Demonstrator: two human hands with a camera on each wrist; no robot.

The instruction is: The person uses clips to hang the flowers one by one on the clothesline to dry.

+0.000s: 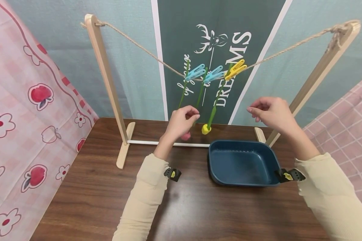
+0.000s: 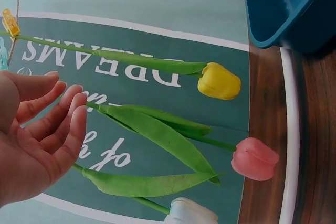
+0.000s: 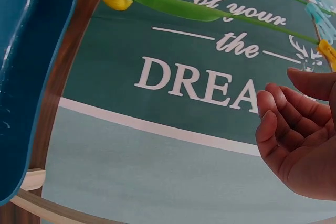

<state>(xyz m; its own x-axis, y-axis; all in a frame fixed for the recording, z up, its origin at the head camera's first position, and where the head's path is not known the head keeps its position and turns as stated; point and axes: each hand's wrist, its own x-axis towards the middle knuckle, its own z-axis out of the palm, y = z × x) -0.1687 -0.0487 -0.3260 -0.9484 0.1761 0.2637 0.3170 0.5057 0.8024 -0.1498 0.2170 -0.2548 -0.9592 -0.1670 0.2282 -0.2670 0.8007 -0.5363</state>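
Three artificial tulips hang head-down from a rope point(image 1: 144, 50), each stem at a clothespin. A yellow clothespin point(image 1: 236, 69) is at the yellow tulip point(image 1: 205, 129); two blue clothespins point(image 1: 195, 72) are at the others. The pink tulip point(image 2: 255, 159) and white tulip point(image 2: 191, 212) show clearly in the left wrist view, the white one cut by the frame edge. My left hand point(image 1: 182, 124), fingers loosely bent and holding nothing, is in front of the stems. My right hand point(image 1: 273, 112) hovers to the right of the yellow tulip, fingers loosely curled around nothing.
The rope spans two wooden posts point(image 1: 107, 73) joined low by a white rod point(image 1: 157, 143). A dark blue basin point(image 1: 241, 167) stands on the brown wooden table point(image 1: 102, 201), below my right hand. A printed curtain point(image 1: 181, 20) hangs behind.
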